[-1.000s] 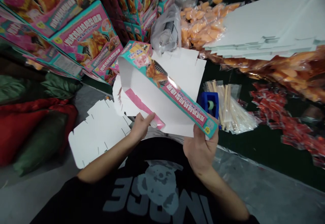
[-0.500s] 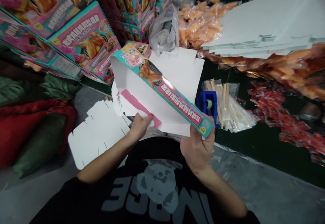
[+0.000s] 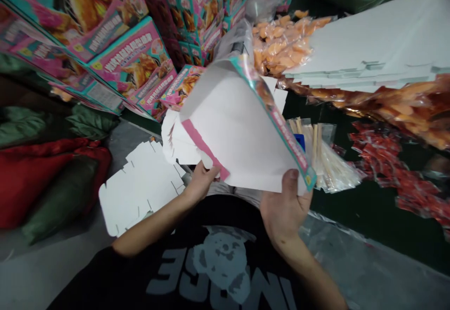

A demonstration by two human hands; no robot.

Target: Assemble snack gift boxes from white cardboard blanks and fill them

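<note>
Head view: a part-folded carton (image 3: 232, 117) fills the centre, the left hand (image 3: 203, 179) pinching its pink strip (image 3: 204, 147) at seven o'clock, the right hand (image 3: 286, 204) clasping it at five. Folding seems in hand; the next bend likely calls for even creasing.

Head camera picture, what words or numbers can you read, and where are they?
Stacked boxes: white characters on pink, too blurred to read.
Held carton: characters along its printed edge, too blurred.
Black shirt: big letters, overlapped by an animal print; I can't tell the whole word.
No numbers can be made out.
</note>
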